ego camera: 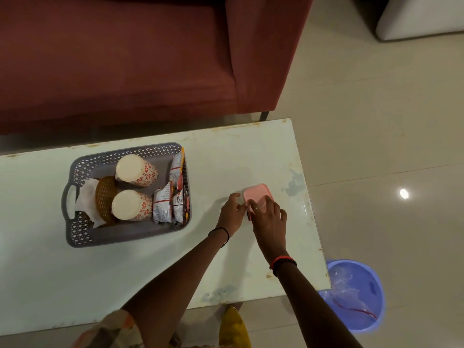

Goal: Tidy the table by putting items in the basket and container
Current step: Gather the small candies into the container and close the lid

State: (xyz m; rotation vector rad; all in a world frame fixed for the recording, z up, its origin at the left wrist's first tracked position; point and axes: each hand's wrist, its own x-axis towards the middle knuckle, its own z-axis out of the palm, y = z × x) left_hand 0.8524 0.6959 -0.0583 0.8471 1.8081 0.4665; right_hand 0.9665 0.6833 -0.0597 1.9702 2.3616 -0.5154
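Observation:
A small container with a pink lid (256,194) sits on the white table (125,272) near its right end. My right hand (268,219) lies over the near side of the lid, fingers pressing on it. My left hand (232,212) touches the container's left edge with its fingertips. To the left stands a grey perforated basket (128,237). It holds two floral paper cups (136,170) (131,205) lying on their sides, several snack sachets (164,204), a woven brown coaster (105,197) and a white napkin (86,197).
A dark red sofa (138,59) stands just beyond the table's far edge. A blue plastic bin (356,295) with a clear liner sits on the tiled floor at the table's near right corner. A white seat (421,18) is at the far right.

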